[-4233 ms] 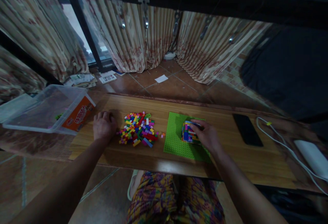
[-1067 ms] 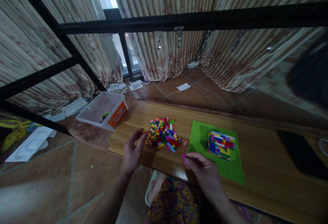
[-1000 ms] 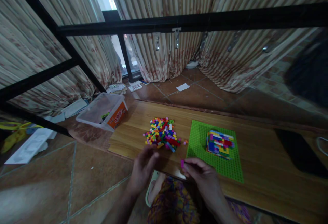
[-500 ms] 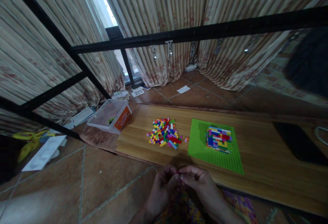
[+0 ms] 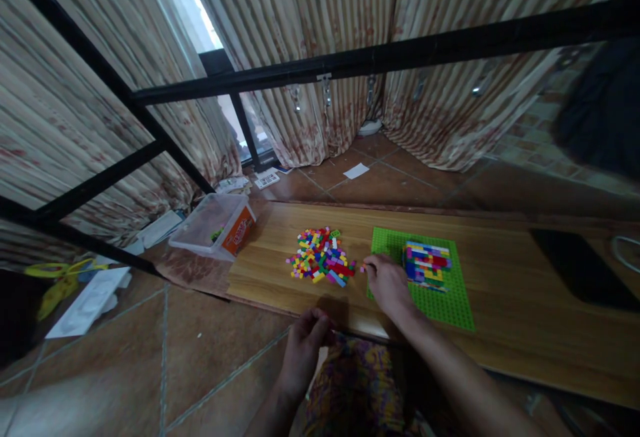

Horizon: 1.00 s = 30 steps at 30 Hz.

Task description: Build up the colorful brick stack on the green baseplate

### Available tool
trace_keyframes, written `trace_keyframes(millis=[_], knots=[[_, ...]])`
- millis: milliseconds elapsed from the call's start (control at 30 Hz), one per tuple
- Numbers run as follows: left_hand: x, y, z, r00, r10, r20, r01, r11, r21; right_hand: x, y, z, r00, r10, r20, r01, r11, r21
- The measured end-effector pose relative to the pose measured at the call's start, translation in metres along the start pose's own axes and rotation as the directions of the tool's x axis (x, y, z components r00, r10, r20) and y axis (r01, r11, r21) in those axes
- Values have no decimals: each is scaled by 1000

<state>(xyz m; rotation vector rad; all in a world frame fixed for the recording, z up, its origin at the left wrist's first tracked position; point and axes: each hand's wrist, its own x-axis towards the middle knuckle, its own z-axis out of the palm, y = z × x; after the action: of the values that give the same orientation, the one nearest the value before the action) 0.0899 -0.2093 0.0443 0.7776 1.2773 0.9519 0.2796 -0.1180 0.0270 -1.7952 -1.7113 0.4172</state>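
My right hand [image 5: 389,284] reaches over the left edge of the green baseplate [image 5: 450,310], its thumb and fingers pinched at a small pink-orange building brick [image 5: 363,268] on the table. My left hand [image 5: 306,344] is held low, above my lap by the table's front edge, with thumb and fingertips pressed together. Whatever is between them is too small and dark to make out. A heap of loose multicoloured building bricks [image 5: 320,256] lies left of my right hand. On the baseplate stands a block built of mixed-colour bricks [image 5: 427,265].
The wooden table [image 5: 500,277] carries a flat black object [image 5: 583,267] at the right. A clear plastic box [image 5: 200,227] with an orange label stands at its left end. A black metal bar [image 5: 360,64] crosses beyond the table, in front of striped curtains.
My hands were together over my lap, fingers around a small dark pink piece. My right hand has moved forward to the small brick beside the baseplate; my left stays low, slightly left.
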Motion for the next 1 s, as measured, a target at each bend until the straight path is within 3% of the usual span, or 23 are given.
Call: trace_keyframes(millis=[133,300,433,533,767,1000], knots=[[14,0,-9,993,60,-101,-57,998,31,8,-4,13,998,-37,46,42,995,-95],[32,0,-14,975,177,-136,-135,952,276,0,-15,18,988,-151,40,150,988,29],[39,6,-10,946,320,-57,-222,765,605,-13,-26,21,970,-236,59,235,972,25],[43,11,-5,932,363,-5,-242,634,735,-23,-35,25,967,-234,99,244,964,-103],[53,12,4,908,418,-28,-248,590,769,-40,-38,29,979,-191,65,202,916,-346],[56,13,7,914,403,-38,-204,540,817,-45,-27,27,985,-169,-12,160,952,-259]])
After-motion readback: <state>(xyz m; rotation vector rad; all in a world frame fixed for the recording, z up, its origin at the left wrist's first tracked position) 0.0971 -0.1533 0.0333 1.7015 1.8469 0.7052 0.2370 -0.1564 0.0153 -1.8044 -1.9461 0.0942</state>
